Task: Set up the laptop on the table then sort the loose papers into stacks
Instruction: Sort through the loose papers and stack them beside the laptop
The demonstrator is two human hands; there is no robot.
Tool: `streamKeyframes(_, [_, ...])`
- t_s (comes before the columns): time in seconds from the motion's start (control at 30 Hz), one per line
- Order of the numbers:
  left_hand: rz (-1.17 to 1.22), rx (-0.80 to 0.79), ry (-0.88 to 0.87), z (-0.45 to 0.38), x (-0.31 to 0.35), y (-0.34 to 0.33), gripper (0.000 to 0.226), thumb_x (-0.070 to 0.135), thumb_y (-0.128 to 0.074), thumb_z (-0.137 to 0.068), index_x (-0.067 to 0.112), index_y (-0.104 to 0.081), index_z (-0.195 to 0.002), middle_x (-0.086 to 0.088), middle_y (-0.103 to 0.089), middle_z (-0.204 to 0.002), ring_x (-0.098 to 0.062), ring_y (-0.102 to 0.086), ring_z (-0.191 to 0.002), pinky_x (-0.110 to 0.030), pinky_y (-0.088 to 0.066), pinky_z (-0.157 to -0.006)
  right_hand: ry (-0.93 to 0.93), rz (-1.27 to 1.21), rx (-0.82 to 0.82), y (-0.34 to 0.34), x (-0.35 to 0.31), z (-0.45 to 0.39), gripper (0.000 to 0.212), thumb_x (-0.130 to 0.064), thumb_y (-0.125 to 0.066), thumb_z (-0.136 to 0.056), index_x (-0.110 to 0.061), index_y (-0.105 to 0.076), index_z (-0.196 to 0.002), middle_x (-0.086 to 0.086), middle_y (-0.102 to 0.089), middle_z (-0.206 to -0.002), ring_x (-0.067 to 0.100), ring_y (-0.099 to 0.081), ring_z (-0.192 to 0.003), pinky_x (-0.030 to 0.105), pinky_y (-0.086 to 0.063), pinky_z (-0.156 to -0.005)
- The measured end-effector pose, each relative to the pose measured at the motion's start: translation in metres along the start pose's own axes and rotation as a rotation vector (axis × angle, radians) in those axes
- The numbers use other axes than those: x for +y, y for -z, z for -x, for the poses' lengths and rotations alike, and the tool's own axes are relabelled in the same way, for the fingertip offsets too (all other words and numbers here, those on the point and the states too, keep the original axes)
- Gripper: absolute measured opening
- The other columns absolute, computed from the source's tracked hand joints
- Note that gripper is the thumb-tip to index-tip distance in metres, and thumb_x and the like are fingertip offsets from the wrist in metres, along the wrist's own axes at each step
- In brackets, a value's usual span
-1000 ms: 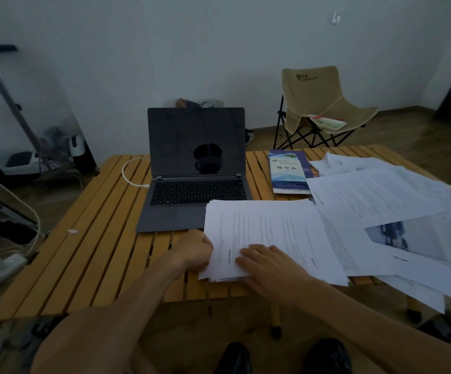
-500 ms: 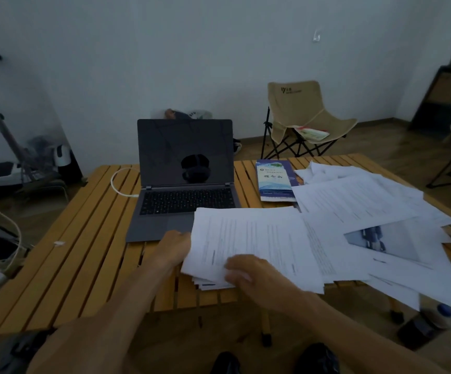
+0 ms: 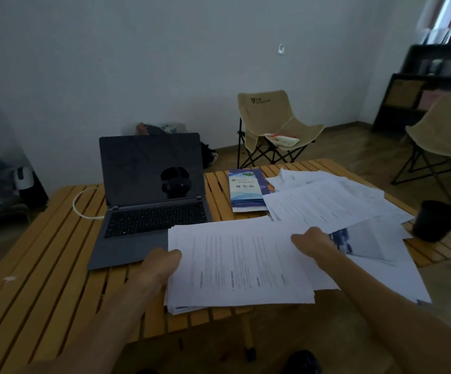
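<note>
Head view: the laptop (image 3: 151,203) already stands open toward the counter's (image 3: 43,265) far left, so what remains is sorting. The left hand (image 3: 162,265) pinches the left edge of the paper stack (image 3: 241,265) at the near edge. The right hand (image 3: 312,242) is at the stack's right side; I cannot tell whether its fingers grip or only press. Loose sheets (image 3: 327,201) lie fanned toward the right edge. To do this well, squeeze both sides inward, square the stack's edges against the slats, and keep it off the laptop's palm rest.
</note>
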State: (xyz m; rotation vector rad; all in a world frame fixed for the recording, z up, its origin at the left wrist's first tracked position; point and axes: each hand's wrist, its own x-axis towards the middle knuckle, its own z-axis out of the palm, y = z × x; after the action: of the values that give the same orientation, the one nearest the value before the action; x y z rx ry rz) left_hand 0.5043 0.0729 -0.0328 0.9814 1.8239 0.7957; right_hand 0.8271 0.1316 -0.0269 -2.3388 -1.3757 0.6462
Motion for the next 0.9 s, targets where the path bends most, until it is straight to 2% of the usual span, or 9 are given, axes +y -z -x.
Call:
streamKeyframes(0.1, [-0.018, -0.026, 0.003, -0.003, 0.000, -0.004, 0.017, 0.013, -0.051, -0.093, 0.001, -0.061, -0.088, -0.018, -0.062, -0.092, -0.033, -0.061, -0.089, -0.033, -0.051, -0.072, -0.007, -0.136, -0.112, 0.000, -0.005, 0.001, 0.028, -0.031, -0.062, -0.092, -0.008, -0.056, -0.106, 0.010, -0.061, -0.103, 0.022, -0.059, -0.086, 0.030, -0.054, -0.075])
streamKeyframes(0.2, [0.016, -0.001, 0.007, -0.008, -0.004, -0.003, 0.018, 0.010, -0.052, -0.090, -0.005, -0.063, -0.092, -0.021, -0.062, -0.096, -0.033, -0.059, -0.088, -0.032, -0.047, -0.071, -0.008, -0.070, -0.024, -0.003, -0.005, -0.001, 0.032, -0.038, -0.060, -0.090, -0.010, -0.049, -0.101, 0.008, -0.055, -0.106, 0.025, -0.057, -0.096, 0.033, -0.051, -0.081])
streamKeyframes(0.3, [0.008, 0.010, -0.002, -0.012, -0.006, -0.003, 0.014, 0.009, -0.053, -0.090, 0.000, -0.058, -0.080, -0.016, -0.059, -0.086, -0.028, -0.057, -0.078, -0.027, -0.044, -0.062, 0.008, -0.167, -0.044, -0.002, -0.005, -0.003, 0.021, -0.028, -0.060, -0.093, -0.010, -0.050, -0.096, 0.007, -0.056, -0.095, 0.020, -0.056, -0.082, 0.027, -0.047, -0.070])
streamKeyframes(0.37, [-0.005, 0.024, -0.014, -0.013, -0.006, -0.008, 0.018, 0.009, -0.052, -0.091, 0.005, -0.053, -0.074, -0.013, -0.054, -0.080, -0.023, -0.053, -0.071, -0.024, -0.038, -0.055, 0.000, -0.215, -0.019, -0.005, -0.003, -0.008, 0.017, -0.025, -0.059, -0.092, -0.011, -0.051, -0.088, 0.007, -0.057, -0.092, 0.019, -0.055, -0.080, 0.027, -0.048, -0.073])
streamKeyframes(0.47, [0.000, 0.035, -0.027, -0.015, -0.005, -0.012, 0.020, 0.009, -0.054, -0.092, 0.005, -0.053, -0.072, -0.013, -0.054, -0.079, -0.022, -0.053, -0.070, -0.026, -0.039, -0.057, -0.010, -0.332, -0.146, -0.011, -0.007, -0.004, 0.015, -0.021, -0.059, -0.094, -0.010, -0.051, -0.088, 0.008, -0.054, -0.088, 0.019, -0.052, -0.077, 0.026, -0.043, -0.062])
streamKeyframes(0.63, [-0.008, -0.019, -0.030, -0.016, 0.005, -0.010, 0.008, 0.009, -0.061, -0.089, 0.006, -0.058, -0.081, -0.009, -0.058, -0.085, -0.021, -0.057, -0.074, -0.025, -0.046, -0.058, 0.009, -0.360, -0.224, -0.015, -0.005, 0.002, 0.016, -0.022, -0.064, -0.093, -0.010, -0.053, -0.097, 0.011, -0.061, -0.100, 0.023, -0.060, -0.084, 0.032, -0.049, -0.070])
streamKeyframes(0.73, [-0.002, -0.051, -0.186, -0.014, 0.008, -0.012, 0.026, 0.004, -0.059, -0.089, 0.016, -0.056, -0.112, 0.001, -0.061, -0.096, -0.017, -0.060, -0.086, -0.025, -0.048, -0.064, 0.037, -0.339, -0.286, -0.016, 0.004, 0.003, 0.014, -0.010, -0.064, -0.091, -0.003, -0.058, -0.101, 0.014, -0.065, -0.102, 0.025, -0.064, -0.085, 0.031, -0.052, -0.066])
streamKeyframes(0.83, [0.014, -0.008, -0.407, 0.002, 0.014, -0.005, 0.028, 0.006, -0.059, -0.093, 0.023, -0.057, -0.116, 0.002, -0.064, -0.109, -0.016, -0.061, -0.096, -0.027, -0.047, -0.070, 0.066, -0.522, -0.295, -0.008, 0.007, 0.011, 0.020, 0.003, -0.062, -0.087, 0.005, -0.058, -0.106, 0.020, -0.064, -0.106, 0.027, -0.063, -0.084, 0.030, -0.050, -0.061])
streamKeyframes(0.9, [0.143, 0.016, -0.549, 0.012, 0.023, 0.008, 0.032, 0.004, -0.057, -0.094, 0.022, -0.062, -0.119, 0.002, -0.068, -0.112, -0.017, -0.064, -0.101, -0.030, -0.050, -0.077, 0.129, -0.796, -0.347, 0.005, 0.009, 0.016, 0.031, 0.005, -0.063, -0.086, 0.003, -0.056, -0.116, 0.021, -0.064, -0.116, 0.032, -0.064, -0.097, 0.036, -0.055, -0.073])
